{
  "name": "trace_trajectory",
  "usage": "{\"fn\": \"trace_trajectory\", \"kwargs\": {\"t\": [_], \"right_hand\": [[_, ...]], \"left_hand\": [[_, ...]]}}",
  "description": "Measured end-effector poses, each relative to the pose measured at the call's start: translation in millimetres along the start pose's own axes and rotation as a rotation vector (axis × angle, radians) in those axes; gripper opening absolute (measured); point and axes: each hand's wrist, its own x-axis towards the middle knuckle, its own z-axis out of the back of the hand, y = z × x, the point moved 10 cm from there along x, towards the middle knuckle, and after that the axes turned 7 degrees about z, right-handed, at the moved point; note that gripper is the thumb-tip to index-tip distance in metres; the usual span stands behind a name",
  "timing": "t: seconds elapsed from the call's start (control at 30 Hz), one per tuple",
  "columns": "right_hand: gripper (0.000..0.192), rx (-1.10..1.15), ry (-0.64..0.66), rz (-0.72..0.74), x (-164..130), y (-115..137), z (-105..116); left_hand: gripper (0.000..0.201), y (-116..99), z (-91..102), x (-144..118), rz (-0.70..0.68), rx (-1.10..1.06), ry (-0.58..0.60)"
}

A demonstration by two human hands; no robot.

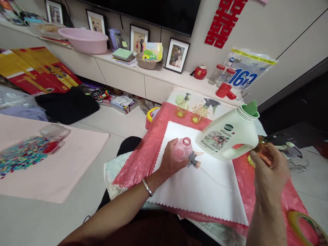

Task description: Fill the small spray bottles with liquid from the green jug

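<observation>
My left hand (170, 159) is wrapped around a small pink clear bottle (183, 150) with its neck uncovered, over the white scalloped sheet (202, 191). Beside that bottle lies a grey spray head (194, 160) with a long thin tube. A large pale green detergent jug (228, 133) stands to the right, a green spout showing in its uncapped mouth. Just right of the jug's handle, my right hand (273, 167) hovers with thumb and fingers apart, slightly blurred. Behind those fingers an amber spray bottle (261, 143) is partly hidden.
Two yellowish spray bottles, one at the left (181, 108) and one with a grey head (201, 114), stand at the table's back. A tape roll (306, 227) lies at front right. On the left, a pink surface (84, 147) bears colourful small pieces (23, 157).
</observation>
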Motion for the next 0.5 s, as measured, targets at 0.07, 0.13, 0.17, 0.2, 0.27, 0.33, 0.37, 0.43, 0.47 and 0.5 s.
{"fn": "trace_trajectory", "kwargs": {"t": [0.07, 0.13, 0.17, 0.2, 0.27, 0.33, 0.37, 0.43, 0.47, 0.5], "right_hand": [[0.073, 0.169, 0.106, -0.163, 7.3, -35.3, -20.3], [0.066, 0.274, 0.156, -0.253, 11.6, -57.6, -38.0], [0.062, 0.303, 0.153, -0.27, 13.9, -63.3, -43.9], [0.058, 0.324, 0.141, -0.276, 16.2, -66.2, -48.7], [0.056, 0.382, 0.121, -0.293, 19.4, -66.6, -58.2], [0.056, 0.434, 0.104, -0.314, 21.1, -63.4, -66.1], [0.055, 0.45, 0.088, -0.322, 21.7, -61.5, -68.2], [0.052, 0.46, 0.041, -0.328, 22.4, -57.7, -67.9], [0.05, 0.459, 0.014, -0.324, 22.6, -55.5, -65.6], [0.048, 0.454, -0.01, -0.32, 22.7, -53.1, -62.3]], "left_hand": [[0.09, 1.6, -1.3, 0.3, -0.011, 0.028, -0.001], [0.094, 3.1, -2.8, 0.7, -0.031, 0.063, -0.003], [0.096, 3.7, -3.8, 0.9, -0.042, 0.08, -0.002], [0.097, 4.0, -4.7, 1.2, -0.053, 0.097, 0.0], [0.097, 4.0, -5.5, 1.7, -0.067, 0.127, -0.003], [0.097, 2.8, -5.3, 2.0, -0.079, 0.147, -0.01], [0.097, 1.9, -5.2, 2.0, -0.085, 0.152, -0.011], [0.096, 0.7, -5.3, 1.9, -0.09, 0.154, -0.011], [0.096, 0.6, -5.7, 1.9, -0.089, 0.154, -0.006], [0.096, 0.9, -6.2, 2.0, -0.085, 0.154, -0.001]]}}
